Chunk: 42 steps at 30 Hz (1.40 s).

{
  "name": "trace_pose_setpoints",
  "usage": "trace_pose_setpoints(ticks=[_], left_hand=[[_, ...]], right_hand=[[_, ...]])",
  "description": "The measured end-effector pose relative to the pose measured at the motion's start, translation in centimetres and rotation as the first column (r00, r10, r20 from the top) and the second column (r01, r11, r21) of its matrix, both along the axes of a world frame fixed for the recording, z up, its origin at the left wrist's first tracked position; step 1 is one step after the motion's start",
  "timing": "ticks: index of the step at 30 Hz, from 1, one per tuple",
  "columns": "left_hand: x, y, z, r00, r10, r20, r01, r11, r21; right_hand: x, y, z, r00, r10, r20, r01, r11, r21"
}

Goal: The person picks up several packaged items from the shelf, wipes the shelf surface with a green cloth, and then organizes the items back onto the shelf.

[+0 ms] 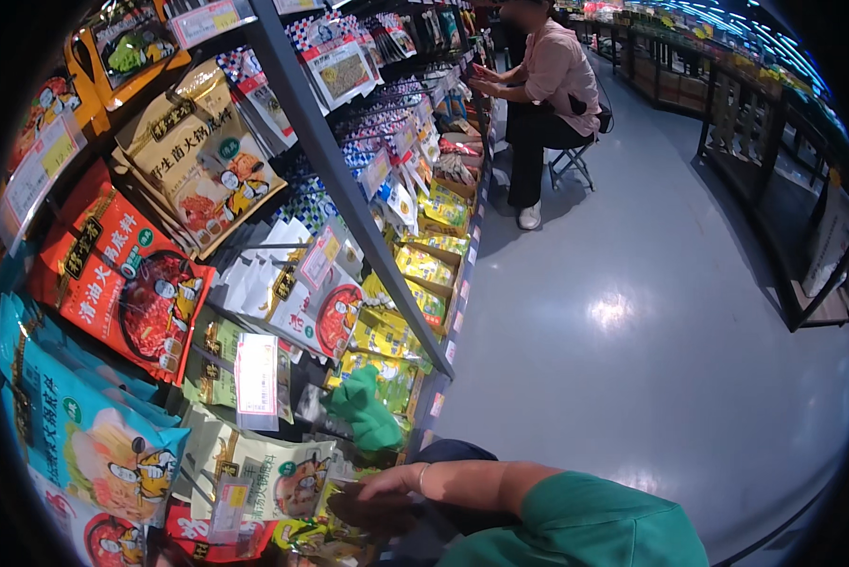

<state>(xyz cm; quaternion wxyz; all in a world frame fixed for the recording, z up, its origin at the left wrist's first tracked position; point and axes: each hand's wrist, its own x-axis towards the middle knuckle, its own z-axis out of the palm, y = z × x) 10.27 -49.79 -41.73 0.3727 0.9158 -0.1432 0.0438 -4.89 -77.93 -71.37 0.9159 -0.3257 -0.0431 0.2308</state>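
My right hand reaches from the bottom right into the low part of a grocery shelf, a bracelet on its wrist. Its fingers are near a dark brown shape, too shadowed to name. Whether the fingers grip anything is hidden. My left hand is out of view. Just left of the hand hangs a pale hotpot soup base packet. A crumpled green cloth lies above it, on the shelf edge. Yellow-green packets and a red packet sit lower down.
A dark metal upright slants across the shelf front. Orange and blue hotpot packets hang at left. A person in a pink shirt sits on a folding stool farther along the aisle. Dark display stands line its right side.
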Motion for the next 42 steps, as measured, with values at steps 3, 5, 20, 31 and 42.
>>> trace_pose_setpoints(ticks=[3, 5, 20, 31, 42], left_hand=[[0.3, 0.4, -0.1, 1.000, 0.010, 0.000, -0.010, 0.999, 0.036], [0.6, 0.8, -0.2, 1.000, 0.015, -0.002, -0.015, 0.998, 0.056], [2.1, 3.0, -0.3, 1.000, 0.020, 0.003, -0.020, 0.981, 0.193], [4.3, 6.6, -0.5, 1.000, 0.001, 0.010, -0.004, 0.964, 0.267], [4.0, 7.5, -0.2, 0.995, 0.086, -0.047, -0.070, 0.963, 0.262]], right_hand=[[-0.1, 0.2, -0.2, 1.000, -0.001, 0.002, 0.001, 1.000, 0.010], [-0.4, 0.4, 0.1, 0.999, -0.034, -0.011, 0.034, 0.999, -0.009], [-0.5, 0.3, 0.6, 0.999, -0.042, -0.022, 0.042, 0.999, -0.003], [0.2, 0.8, -0.4, 0.999, -0.037, -0.020, 0.036, 0.998, -0.042], [0.6, 0.6, -1.2, 0.999, 0.015, 0.038, -0.013, 0.998, -0.062]])
